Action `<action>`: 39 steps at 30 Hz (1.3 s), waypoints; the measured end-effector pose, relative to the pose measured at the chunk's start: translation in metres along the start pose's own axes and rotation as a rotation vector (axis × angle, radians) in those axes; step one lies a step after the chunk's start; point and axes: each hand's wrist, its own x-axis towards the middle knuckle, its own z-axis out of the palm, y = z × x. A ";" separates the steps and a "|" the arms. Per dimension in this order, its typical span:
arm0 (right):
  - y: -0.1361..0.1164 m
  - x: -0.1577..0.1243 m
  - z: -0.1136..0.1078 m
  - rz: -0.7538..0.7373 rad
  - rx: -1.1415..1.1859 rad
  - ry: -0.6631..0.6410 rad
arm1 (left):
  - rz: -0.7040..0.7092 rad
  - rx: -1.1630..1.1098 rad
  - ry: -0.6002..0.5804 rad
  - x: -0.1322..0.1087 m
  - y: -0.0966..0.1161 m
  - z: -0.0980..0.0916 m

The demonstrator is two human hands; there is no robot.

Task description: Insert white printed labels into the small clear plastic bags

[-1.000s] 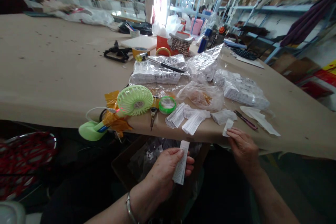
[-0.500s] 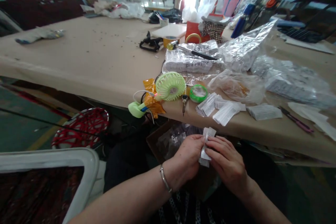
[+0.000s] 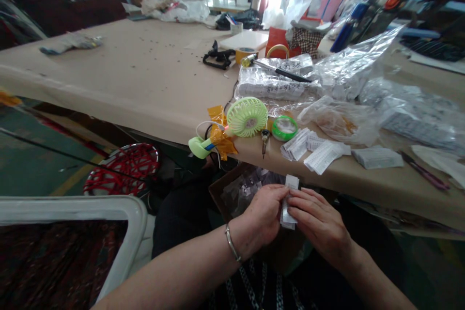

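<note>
The left hand (image 3: 263, 213), with a silver bracelet (image 3: 231, 242) at its wrist, gripped a small stack of paper strips (image 3: 288, 210) between thumb and fingers, while the right hand (image 3: 319, 223) pressed its bent fingertips onto the same stack from the other side. The stack was white, narrow and long, standing roughly lengthwise away from the person, its top end poking out above the thumb and its lower layers fanned slightly out of line; any print on it was too blurred to read. It was held just off the near edge of the surface (image 3: 145, 72), close to an open cardboard box (image 3: 217, 199) of clear plastic scraps below. On the surface just beyond lay overlapping printed slips (image 3: 323, 156), with another pile (image 3: 378, 157) to their right and a green fan (image 3: 248, 116) to their left. Clear plastic packages (image 3: 272, 89) lay farther back.
</note>
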 end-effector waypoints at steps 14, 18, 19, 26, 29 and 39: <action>-0.001 -0.014 0.002 0.322 0.239 0.198 | -0.094 0.118 -0.039 -0.005 0.000 -0.006; 0.011 -0.012 0.011 0.804 0.643 0.284 | -0.128 0.241 -0.071 -0.012 0.002 -0.003; 0.014 -0.010 0.013 0.892 0.792 0.234 | -0.127 0.260 -0.085 -0.013 0.002 -0.002; 0.013 0.010 0.016 1.104 1.151 0.195 | -0.140 0.306 -0.173 -0.017 -0.001 -0.009; 0.007 0.013 0.015 1.166 1.184 0.150 | -0.196 0.283 -0.256 -0.015 0.001 -0.015; 0.000 0.009 0.013 0.968 0.795 0.062 | -0.237 0.270 -0.323 -0.012 0.004 -0.022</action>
